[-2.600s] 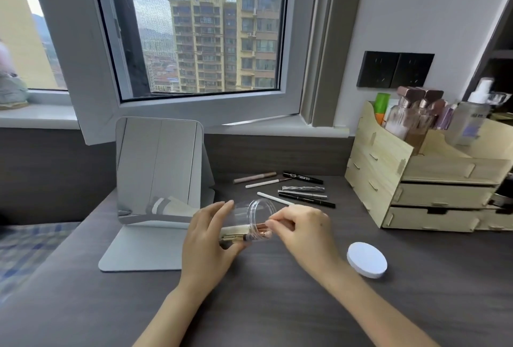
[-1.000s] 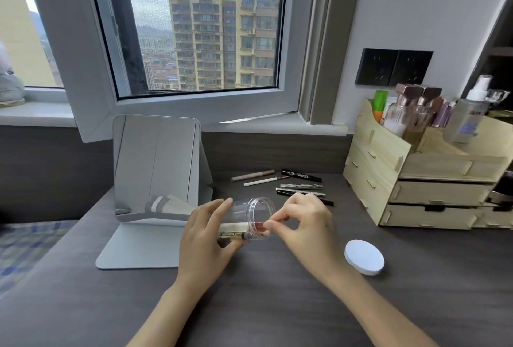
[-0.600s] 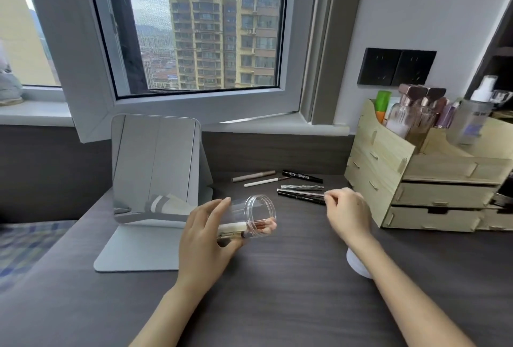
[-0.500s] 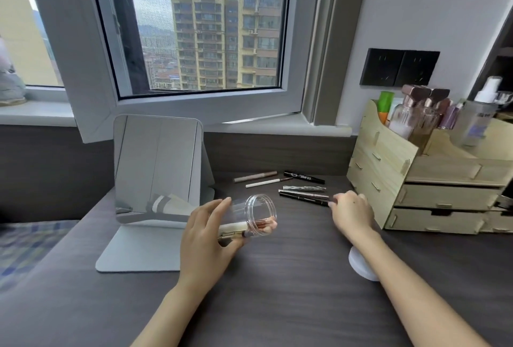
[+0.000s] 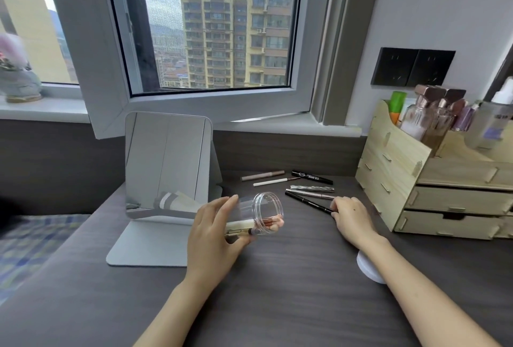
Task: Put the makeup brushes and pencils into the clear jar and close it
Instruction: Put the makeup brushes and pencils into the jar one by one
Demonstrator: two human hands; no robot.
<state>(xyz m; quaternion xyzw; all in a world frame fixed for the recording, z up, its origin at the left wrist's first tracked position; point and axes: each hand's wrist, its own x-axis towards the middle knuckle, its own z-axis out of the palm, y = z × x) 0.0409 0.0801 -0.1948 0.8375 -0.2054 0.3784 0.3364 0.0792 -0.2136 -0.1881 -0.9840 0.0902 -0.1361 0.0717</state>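
Note:
My left hand (image 5: pixel 213 238) holds the clear jar (image 5: pixel 263 212) on its side above the dark desk, mouth turned right. Several makeup brushes (image 5: pixel 258 228) lie inside it. My right hand (image 5: pixel 351 217) rests on the desk to the jar's right, fingers pinched on the near end of a thin black pencil (image 5: pixel 308 202). Beyond it lie a silver pencil (image 5: pixel 311 194), a patterned silver stick (image 5: pixel 312 188), a black mascara tube (image 5: pixel 312 177), a white pencil (image 5: pixel 273 182) and a brown pencil (image 5: pixel 262 175). The jar's white lid (image 5: pixel 369 270) lies partly hidden under my right forearm.
A standing mirror (image 5: pixel 166 166) on its flat base is behind the jar at the left. A wooden drawer organizer (image 5: pixel 433 188) with bottles on top stands at the right. An open window frame (image 5: pixel 200 107) overhangs the desk's back edge.
My right hand left the jar's mouth, reached right and back to the loose pencils, and closed on the black pencil's end. The jar stays tilted in my left hand.

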